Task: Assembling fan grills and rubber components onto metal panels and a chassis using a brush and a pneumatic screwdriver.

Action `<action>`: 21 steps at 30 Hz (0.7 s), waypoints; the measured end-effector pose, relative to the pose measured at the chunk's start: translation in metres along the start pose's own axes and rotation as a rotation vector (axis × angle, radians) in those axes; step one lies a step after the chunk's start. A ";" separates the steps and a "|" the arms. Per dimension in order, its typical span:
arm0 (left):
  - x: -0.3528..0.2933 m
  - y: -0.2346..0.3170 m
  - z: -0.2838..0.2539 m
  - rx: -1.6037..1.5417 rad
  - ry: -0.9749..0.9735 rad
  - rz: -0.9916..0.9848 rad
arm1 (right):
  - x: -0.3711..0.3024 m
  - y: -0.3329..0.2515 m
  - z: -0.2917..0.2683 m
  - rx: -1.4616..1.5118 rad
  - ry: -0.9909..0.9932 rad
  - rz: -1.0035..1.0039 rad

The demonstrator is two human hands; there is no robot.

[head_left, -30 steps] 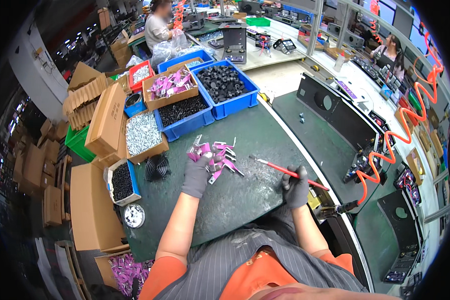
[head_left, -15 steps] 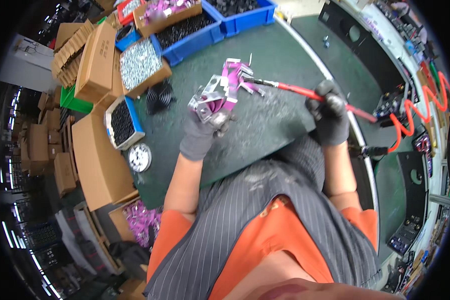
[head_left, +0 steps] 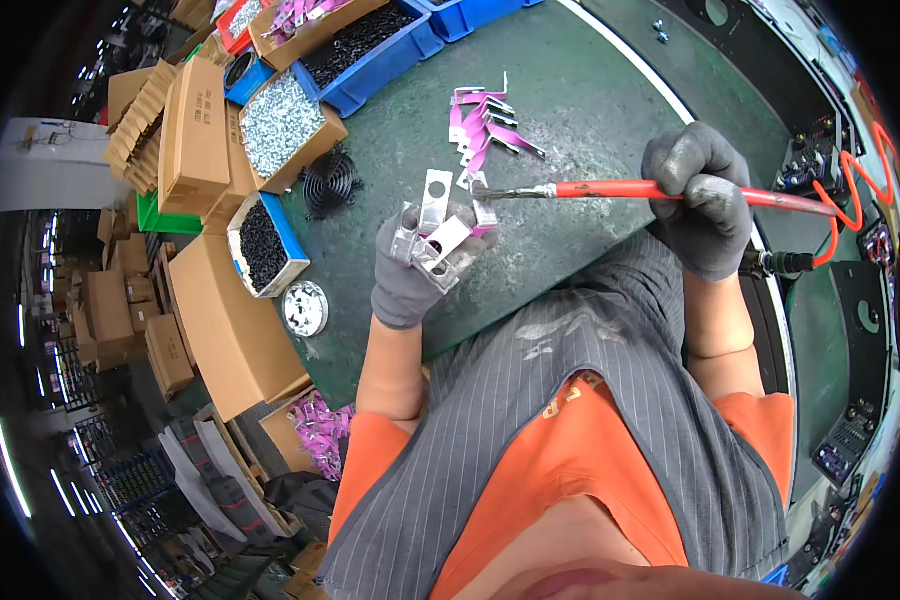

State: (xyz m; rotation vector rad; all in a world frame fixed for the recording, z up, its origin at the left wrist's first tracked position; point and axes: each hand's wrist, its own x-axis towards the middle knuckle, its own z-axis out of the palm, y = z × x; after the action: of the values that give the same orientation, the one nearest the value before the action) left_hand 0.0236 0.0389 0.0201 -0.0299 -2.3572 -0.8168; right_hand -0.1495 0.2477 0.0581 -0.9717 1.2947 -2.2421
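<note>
Several bent metal brackets [head_left: 434, 205], silver with holes and some purple sides, are fanned out in my gloved left hand [head_left: 406, 275], its fingers closed round them. My gloved right hand [head_left: 703, 195] is wrapped round the red handle of a paintbrush [head_left: 602, 189]. The brush lies nearly level, with its dark tip at a bracket [head_left: 483, 210] on the right side of the bunch. Just beyond, a loose row of purple brackets [head_left: 475, 130] rests on the green table [head_left: 570, 130].
A black coil [head_left: 331, 184] and a round white tub [head_left: 305, 308] sit left of my hand. Behind stand a carton of small silver parts [head_left: 282, 128], a white-and-blue box of black parts [head_left: 262, 245] and a blue bin [head_left: 380, 75]. A red coiled hose [head_left: 850, 175] hangs right.
The brackets in my left hand now stand apart from the purple row and are spread wider. The brush has moved from the row to a held bracket and is more level. My view has shifted.
</note>
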 end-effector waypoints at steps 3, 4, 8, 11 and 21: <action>-0.005 0.000 0.000 0.049 0.023 0.001 | 0.000 0.000 -0.004 0.060 0.011 -0.023; -0.007 -0.002 -0.001 0.102 0.003 -0.024 | 0.000 -0.001 0.004 -0.005 0.031 -0.010; -0.004 0.000 0.000 -0.015 -0.025 -0.104 | -0.003 -0.001 -0.005 -0.068 -0.029 -0.012; -0.001 0.000 0.000 -0.034 -0.012 -0.029 | -0.004 0.000 -0.004 -0.017 -0.012 -0.044; 0.010 -0.001 0.009 -0.406 0.109 -0.516 | -0.001 0.017 -0.043 0.102 0.098 -0.010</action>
State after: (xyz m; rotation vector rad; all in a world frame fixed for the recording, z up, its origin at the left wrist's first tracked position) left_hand 0.0100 0.0412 0.0197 0.4571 -2.0793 -1.4920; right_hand -0.1802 0.2656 0.0291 -0.8433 1.2043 -2.3651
